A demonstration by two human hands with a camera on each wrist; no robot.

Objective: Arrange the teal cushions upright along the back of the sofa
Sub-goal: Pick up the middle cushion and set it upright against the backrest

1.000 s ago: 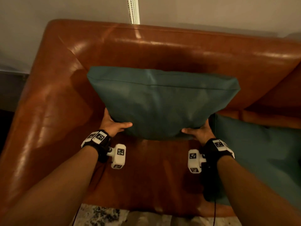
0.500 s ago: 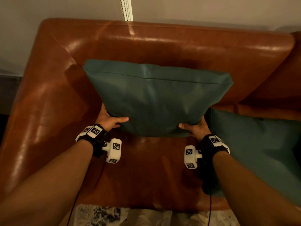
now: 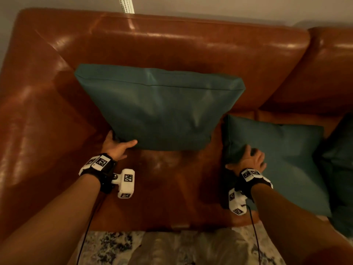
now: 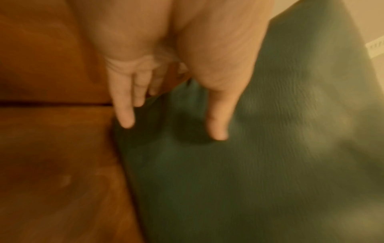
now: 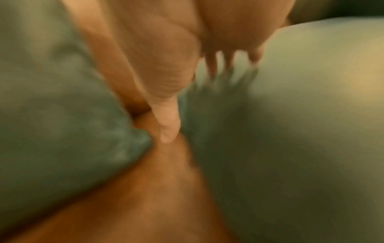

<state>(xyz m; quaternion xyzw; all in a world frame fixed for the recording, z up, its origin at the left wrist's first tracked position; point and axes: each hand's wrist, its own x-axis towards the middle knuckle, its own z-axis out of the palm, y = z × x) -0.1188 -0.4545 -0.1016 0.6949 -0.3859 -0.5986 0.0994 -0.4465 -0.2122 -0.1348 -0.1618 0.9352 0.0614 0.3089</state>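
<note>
A teal cushion stands upright against the brown leather sofa's backrest. My left hand holds its lower left corner, thumb on the front face and fingers behind; in the left wrist view the thumb lies on the teal fabric. A second teal cushion lies flat on the seat to the right. My right hand grips its left edge, fingers dug into the top. The blurred right wrist view shows the thumb between the two cushions. A third teal cushion shows at the far right edge.
The sofa's broad left armrest closes off that side. Bare seat leather lies between my forearms. A patterned rug runs along the sofa's front, and a pale wall stands behind it.
My right hand let go of the upright cushion's lower right corner and moved right onto the flat cushion. The left hand keeps its hold; the upright cushion stays against the backrest.
</note>
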